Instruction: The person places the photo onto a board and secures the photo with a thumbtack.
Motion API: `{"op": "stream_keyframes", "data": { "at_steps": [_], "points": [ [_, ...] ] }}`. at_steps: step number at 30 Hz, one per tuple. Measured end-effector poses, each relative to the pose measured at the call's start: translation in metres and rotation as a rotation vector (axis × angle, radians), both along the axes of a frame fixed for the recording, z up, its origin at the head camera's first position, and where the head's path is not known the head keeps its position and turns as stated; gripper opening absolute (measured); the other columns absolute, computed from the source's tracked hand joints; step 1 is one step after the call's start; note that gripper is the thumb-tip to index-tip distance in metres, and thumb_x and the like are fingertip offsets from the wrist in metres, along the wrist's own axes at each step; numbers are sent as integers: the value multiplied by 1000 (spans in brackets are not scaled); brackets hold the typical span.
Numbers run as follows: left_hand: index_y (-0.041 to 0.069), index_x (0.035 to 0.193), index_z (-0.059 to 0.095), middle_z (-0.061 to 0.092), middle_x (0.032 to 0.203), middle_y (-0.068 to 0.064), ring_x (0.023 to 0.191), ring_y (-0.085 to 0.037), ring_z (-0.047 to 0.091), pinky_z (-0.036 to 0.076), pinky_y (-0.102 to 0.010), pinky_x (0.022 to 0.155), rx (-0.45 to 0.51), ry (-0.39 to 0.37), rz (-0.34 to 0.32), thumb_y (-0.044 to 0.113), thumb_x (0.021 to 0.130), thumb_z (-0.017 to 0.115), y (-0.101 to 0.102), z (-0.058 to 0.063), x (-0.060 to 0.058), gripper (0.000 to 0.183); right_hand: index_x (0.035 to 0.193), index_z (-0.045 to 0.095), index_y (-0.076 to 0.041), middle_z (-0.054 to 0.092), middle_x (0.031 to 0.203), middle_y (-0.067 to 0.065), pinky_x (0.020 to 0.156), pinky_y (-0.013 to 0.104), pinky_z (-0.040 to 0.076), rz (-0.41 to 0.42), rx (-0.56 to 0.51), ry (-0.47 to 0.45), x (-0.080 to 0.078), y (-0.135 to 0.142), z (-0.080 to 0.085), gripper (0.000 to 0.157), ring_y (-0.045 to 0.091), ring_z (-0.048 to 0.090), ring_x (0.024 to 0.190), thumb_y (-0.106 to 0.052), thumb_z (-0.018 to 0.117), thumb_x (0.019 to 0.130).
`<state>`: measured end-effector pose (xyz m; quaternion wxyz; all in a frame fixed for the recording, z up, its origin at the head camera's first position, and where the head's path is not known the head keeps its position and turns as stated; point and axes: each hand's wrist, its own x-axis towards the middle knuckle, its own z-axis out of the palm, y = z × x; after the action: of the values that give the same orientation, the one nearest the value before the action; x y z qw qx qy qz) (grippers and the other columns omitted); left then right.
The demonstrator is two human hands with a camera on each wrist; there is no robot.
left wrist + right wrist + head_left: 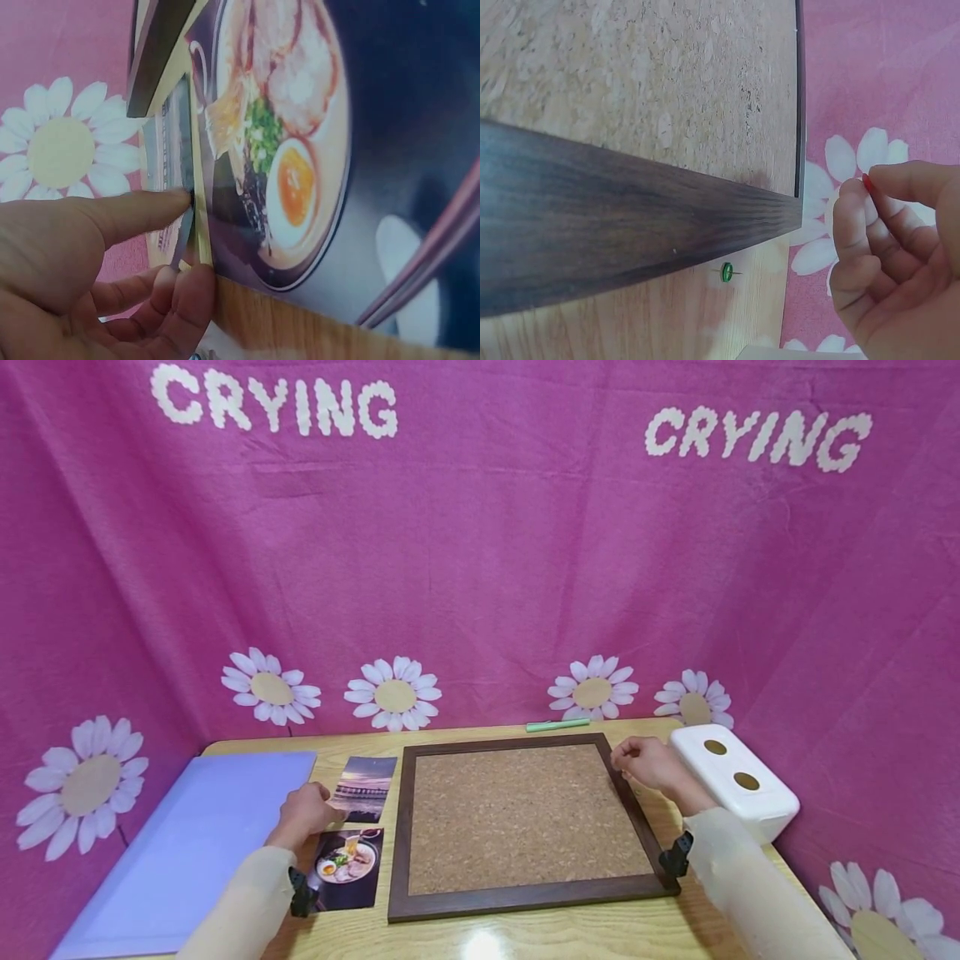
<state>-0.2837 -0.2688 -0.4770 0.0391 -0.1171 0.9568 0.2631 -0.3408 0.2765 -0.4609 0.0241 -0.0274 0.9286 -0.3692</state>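
Note:
My left hand (303,814) pinches the lower left edge of a photo of a pier at dusk (367,785) between thumb and fingers. In the left wrist view this photo (182,142) is seen nearly edge-on. Just below it lies a photo of a ramen bowl (363,893). A dark-framed corkboard (525,818) lies flat to the right of both photos. Over the board's upper right frame, my right hand (651,763) holds a small red push pin (867,182) between thumb and index finger; most of the pin is hidden. A green push pin (727,272) lies on the table beside the frame.
A pale blue sheet or folder (187,852) covers the table's left side. On the right stands a white box (735,793) with two round holes. A green pen-like stick (557,725) lies at the back edge, before a pink curtain (480,568).

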Motion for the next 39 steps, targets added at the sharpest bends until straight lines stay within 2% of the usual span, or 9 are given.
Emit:
{"op": "stream_keyframes", "data": {
  "at_steps": [3, 5, 8, 15, 20, 23, 27, 35, 39],
  "points": [
    [-8, 112, 62, 67, 105, -25, 95, -38, 65, 55, -46, 84, 55, -1, 1, 17, 79, 77, -4, -2, -1, 43, 101, 67, -2, 69, 93, 14, 63, 28, 48, 5, -18, 10, -1, 1, -1, 14, 29, 67, 82, -13, 59, 97],
    [-9, 110, 61, 69, 92, -20, 81, -28, 67, 57, -38, 73, 157, -9, 8, 11, 83, 73, -6, -5, -2, 36, 100, 67, -2, 70, 92, 15, 63, 28, 48, 8, -24, 17, -2, 2, -2, 14, 30, 68, 83, -13, 59, 97],
    [-13, 113, 57, 65, 77, -12, 63, -16, 63, 56, -28, 59, 354, -33, 24, 1, 88, 64, -9, -9, -4, 30, 98, 68, -2, 71, 89, 15, 64, 27, 47, 14, -26, 25, -3, 3, -3, 13, 29, 68, 82, -12, 60, 96],
    [-20, 126, 44, 60, 73, -6, 62, -9, 61, 58, -22, 59, 696, -82, 22, -4, 95, 51, -17, -5, -2, 36, 101, 66, -4, 71, 89, 12, 61, 27, 46, 34, -35, 9, -4, 2, -3, 13, 22, 68, 79, -14, 60, 98],
    [-21, 136, 31, 62, 78, -4, 67, -7, 65, 60, -21, 66, 868, -102, 9, -2, 98, 48, -27, -2, 1, 45, 101, 63, -4, 68, 83, 10, 58, 26, 45, 50, -58, 36, -4, 3, -2, 12, 27, 67, 78, -16, 61, 98],
    [-21, 138, 27, 62, 83, -4, 72, -7, 66, 60, -21, 70, 917, -105, -7, -2, 100, 47, -31, -1, 2, 47, 101, 63, -4, 68, 80, 9, 58, 25, 45, 54, -66, 57, -4, 3, -1, 13, 30, 66, 78, -17, 61, 98],
    [-21, 139, 27, 62, 86, -4, 75, -6, 66, 60, -21, 72, 931, -108, -19, -2, 100, 47, -32, 2, 4, 48, 102, 65, -4, 69, 83, 11, 60, 26, 47, 59, -60, 68, -5, 3, -1, 14, 33, 66, 82, -17, 60, 99],
    [-19, 142, 26, 64, 90, -5, 77, -7, 68, 61, -22, 74, 939, -107, -29, 1, 101, 49, -29, 6, 7, 51, 99, 69, -6, 72, 89, 13, 65, 29, 50, 56, -29, 58, -4, 1, 1, 13, 24, 67, 83, -16, 60, 98],
    [-18, 143, 26, 64, 90, -5, 77, -7, 68, 61, -21, 74, 955, -110, -27, 1, 101, 49, -26, 7, 8, 51, 99, 66, -3, 70, 85, 12, 65, 33, 54, 61, -63, 75, -3, 0, 2, 11, 26, 67, 80, -13, 63, 95]
  ]
}}
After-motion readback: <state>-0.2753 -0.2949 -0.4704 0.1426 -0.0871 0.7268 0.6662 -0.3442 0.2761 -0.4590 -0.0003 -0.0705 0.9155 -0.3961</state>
